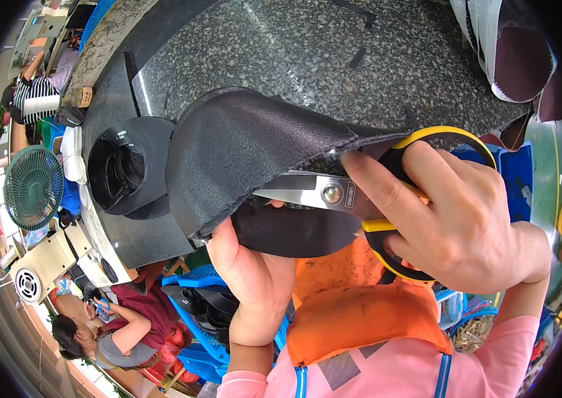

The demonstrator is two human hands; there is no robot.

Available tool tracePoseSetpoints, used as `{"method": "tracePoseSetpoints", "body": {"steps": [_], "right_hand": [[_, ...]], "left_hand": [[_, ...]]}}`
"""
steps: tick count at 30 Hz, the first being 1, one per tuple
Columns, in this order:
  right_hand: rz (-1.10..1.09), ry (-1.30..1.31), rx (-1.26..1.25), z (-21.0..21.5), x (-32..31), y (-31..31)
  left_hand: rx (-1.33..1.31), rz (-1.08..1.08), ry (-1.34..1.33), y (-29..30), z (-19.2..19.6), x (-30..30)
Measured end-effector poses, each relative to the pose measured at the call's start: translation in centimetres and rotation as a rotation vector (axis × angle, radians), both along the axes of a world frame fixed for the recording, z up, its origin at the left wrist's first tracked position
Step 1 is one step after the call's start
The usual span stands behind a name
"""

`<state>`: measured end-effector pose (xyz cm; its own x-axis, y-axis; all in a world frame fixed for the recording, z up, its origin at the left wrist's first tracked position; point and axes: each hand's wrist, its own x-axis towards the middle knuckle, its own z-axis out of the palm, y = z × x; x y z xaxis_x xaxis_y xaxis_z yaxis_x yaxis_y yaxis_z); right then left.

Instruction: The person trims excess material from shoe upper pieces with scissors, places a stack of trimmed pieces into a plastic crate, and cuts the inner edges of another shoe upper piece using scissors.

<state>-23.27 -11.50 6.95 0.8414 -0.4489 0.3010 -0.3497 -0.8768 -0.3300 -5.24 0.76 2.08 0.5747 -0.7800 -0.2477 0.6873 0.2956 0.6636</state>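
Item: black leather piece, curved, one in hand; centre of the frame, raised over the near edge of the speckled bench. Finish: grained outside. Handling, as judged: light, soft enough to flex yet stiff enough to keep its bowed shape; somewhat smooth, not fragile, though the surface could crease or scratch. Best hold: the lower left rim, with fingers inside and thumb clear of the blades.

Grip, left: left hand, closed on the piece's lower left edge; fingers partly hidden inside.

Grip, right: right hand, closed around the handles of the scissors, index finger extended toward the pivot. Handle loops yellow and black, standing apart; blade tips hidden by the leather, so their spread cannot be told.

Count:
- Scissors: one, steel-bladed, right of centre.
- Black nested pieces: one group, left of centre; number within cannot be told.
- Pale pieces with maroon faces: at least two, upper right.
- Blue crate: one, lower centre-left, holding black pieces, uncounted.
- Green fan: one, far left.
- Co-workers: two; striped top upper left, grey top lower left.
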Motion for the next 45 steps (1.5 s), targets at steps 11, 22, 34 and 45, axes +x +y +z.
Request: {"method": "tracePoseSetpoints", "body": {"steps": [11,22,34,45], "right_hand": [[0.031,0.064,0.088,0.8,-0.4,-0.7],[0.033,0.102,0.055,1.5,-0.5,-0.8],[0.059,0.088,0.186,1.9,-0.8,-1.3],[0.059,-0.004,-0.007,0.7,-0.4,-1.2]], "left_hand": [[-0.059,-0.079,-0.010,0.2,0.4,-0.1],[-0.055,-0.045,0.033,0.4,0.0,0.3],[-0.102,-0.086,0.068,0.6,0.0,0.4],[-0.140,-0.172,0.087,0.3,0.9,-0.6]]}}
